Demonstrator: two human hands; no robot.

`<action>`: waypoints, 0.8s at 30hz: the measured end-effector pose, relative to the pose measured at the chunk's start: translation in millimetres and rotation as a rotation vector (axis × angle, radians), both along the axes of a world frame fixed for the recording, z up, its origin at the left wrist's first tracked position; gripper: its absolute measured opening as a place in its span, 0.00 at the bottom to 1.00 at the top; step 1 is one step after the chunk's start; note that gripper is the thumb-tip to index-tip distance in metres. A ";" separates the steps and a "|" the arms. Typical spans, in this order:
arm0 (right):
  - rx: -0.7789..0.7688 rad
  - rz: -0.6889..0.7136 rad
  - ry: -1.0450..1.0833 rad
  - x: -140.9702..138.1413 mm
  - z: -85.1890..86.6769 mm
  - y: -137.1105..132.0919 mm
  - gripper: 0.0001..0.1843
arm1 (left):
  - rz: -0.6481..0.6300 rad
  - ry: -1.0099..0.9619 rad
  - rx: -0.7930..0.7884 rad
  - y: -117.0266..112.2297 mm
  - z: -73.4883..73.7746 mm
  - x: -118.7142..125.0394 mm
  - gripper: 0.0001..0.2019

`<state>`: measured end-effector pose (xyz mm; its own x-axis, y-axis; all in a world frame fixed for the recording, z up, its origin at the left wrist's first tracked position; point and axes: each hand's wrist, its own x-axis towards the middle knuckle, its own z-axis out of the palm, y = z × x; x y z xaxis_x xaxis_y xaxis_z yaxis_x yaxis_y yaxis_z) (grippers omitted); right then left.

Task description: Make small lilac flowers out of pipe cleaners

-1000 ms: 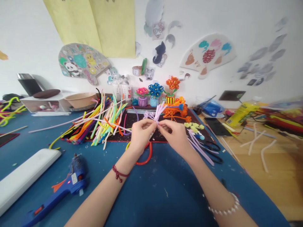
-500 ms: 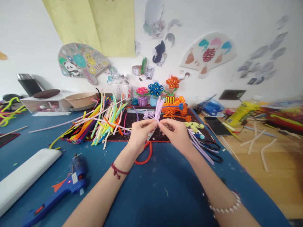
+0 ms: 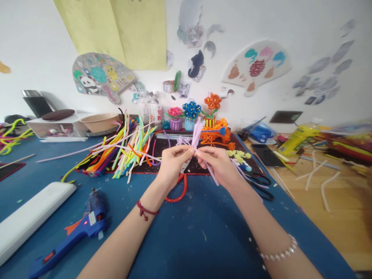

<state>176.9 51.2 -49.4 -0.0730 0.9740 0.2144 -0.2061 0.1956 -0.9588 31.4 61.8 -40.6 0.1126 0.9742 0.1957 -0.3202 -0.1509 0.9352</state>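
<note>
Between my hands is a bundle of lilac pipe cleaners point(image 3: 197, 131), its loops or stems pointing up. My left hand point(image 3: 174, 161) pinches its base between thumb and fingertips. My right hand point(image 3: 216, 159) is closed at the same spot, and a lilac stem point(image 3: 211, 174) hangs down below its fingers. Just behind the left fingers sit more curled lilac pieces point(image 3: 183, 140). Red-handled pliers or scissors point(image 3: 183, 190) lie under my hands, their upper part mostly hidden. Black-handled scissors point(image 3: 263, 180) and cut lilac stems rest right of my right hand.
Colourful pipe cleaners point(image 3: 128, 143) are heaped at left. A blue glue gun point(image 3: 93, 221) with a lit red light lies near a white box-like bar point(image 3: 35, 217). Small flower pots point(image 3: 188, 123) and orange pipe-cleaner flowers point(image 3: 216, 135) stand behind. A phone point(image 3: 267, 155) and yellow bottle point(image 3: 299, 139) are at right.
A lilac stem now hangs down past my right fingers, where none showed before. My hands have stayed in nearly the same place, the bundle still upright between them.
</note>
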 end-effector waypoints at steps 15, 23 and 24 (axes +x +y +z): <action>0.059 -0.020 -0.148 2.4 -1.4 1.1 0.14 | -0.083 0.090 -0.048 1.1 3.9 -6.6 0.09; 0.251 -0.188 -0.413 1.2 -4.4 1.6 0.11 | 0.030 0.301 0.137 5.0 4.9 -10.8 0.14; 0.308 -0.223 -0.484 0.5 -4.4 1.2 0.10 | 0.089 0.362 0.205 4.6 5.9 -11.4 0.13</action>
